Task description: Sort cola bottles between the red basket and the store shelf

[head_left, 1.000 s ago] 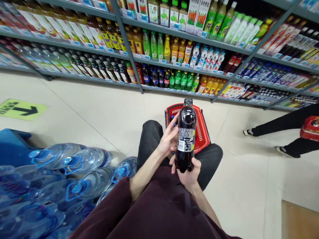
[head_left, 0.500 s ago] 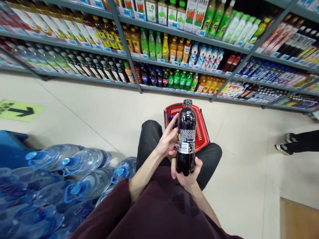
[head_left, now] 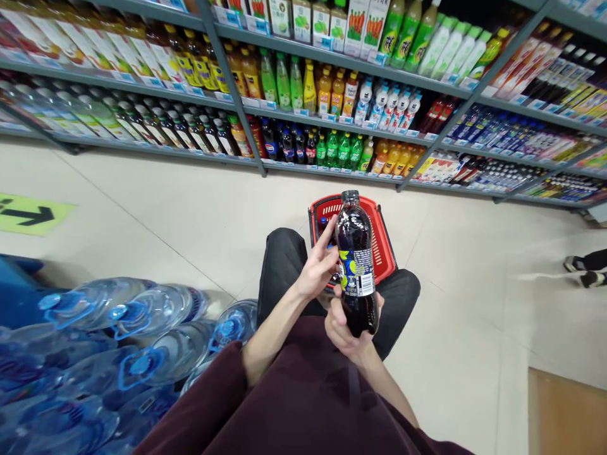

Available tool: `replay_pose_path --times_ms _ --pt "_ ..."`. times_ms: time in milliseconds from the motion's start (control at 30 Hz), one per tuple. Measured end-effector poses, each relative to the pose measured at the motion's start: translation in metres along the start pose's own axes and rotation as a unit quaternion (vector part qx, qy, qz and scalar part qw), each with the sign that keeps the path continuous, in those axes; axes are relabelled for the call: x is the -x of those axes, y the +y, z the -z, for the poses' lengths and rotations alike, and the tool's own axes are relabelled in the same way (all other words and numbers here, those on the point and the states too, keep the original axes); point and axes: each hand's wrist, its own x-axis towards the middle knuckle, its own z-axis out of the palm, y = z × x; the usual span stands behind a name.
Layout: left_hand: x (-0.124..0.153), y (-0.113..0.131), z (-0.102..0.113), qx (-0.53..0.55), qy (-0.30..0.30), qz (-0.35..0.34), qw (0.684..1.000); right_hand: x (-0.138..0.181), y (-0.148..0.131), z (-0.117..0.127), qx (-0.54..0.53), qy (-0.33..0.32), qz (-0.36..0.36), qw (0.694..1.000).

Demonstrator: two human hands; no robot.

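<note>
A bottle of dark soda [head_left: 353, 234] with a black cap is held up before me, its base towards me. Its label shows yellow-green shapes, small white print and a barcode. My right hand [head_left: 348, 325] is closed around the lower part, fingers on the left side and the thumb mostly hidden on the right. My left hand [head_left: 317, 268] is at the bottle's left side, fingers stretched and apart, the tips at its edge. Behind the bottle, a red shopping basket [head_left: 386, 243] stands on the floor between my knees, with dark bottles partly visible inside.
Shelves [head_left: 303, 117] of bottled and boxed drinks run across the far side. Large water jugs [head_left: 156, 309] crowd the floor at left, near a blue object [head_left: 19, 287]. A yellow floor arrow [head_left: 35, 215] lies at left. Another person's feet [head_left: 585, 272] show at right.
The bottle has turned, so more of the yellow-green label faces me and the barcode sits further right. My right-hand fingers now show on its left side. The other person's feet moved right.
</note>
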Motion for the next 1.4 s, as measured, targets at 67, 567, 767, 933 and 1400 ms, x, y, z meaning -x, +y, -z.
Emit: replay_pose_path --times_ms 67,567,767,933,1400 --pt "-0.001 -0.001 0.001 -0.004 0.011 -0.006 1.0 0.001 0.0 0.003 -0.002 -0.006 -0.004 1.0" --pt "0.003 0.0 -0.004 0.018 0.01 0.02 1.0 -0.002 -0.003 -0.011 0.096 0.046 -0.002 0.994" --pt "0.001 0.002 -0.011 0.06 0.011 0.014 0.998 0.0 0.002 -0.005 0.297 0.188 0.075 0.933" --pt "0.0 0.003 -0.013 0.054 0.043 -0.008 0.998 0.001 0.005 0.002 0.455 0.281 0.141 0.833" --pt "-0.007 -0.005 -0.018 0.035 0.112 -0.088 0.989 -0.003 0.0 -0.006 0.645 0.367 0.228 0.631"
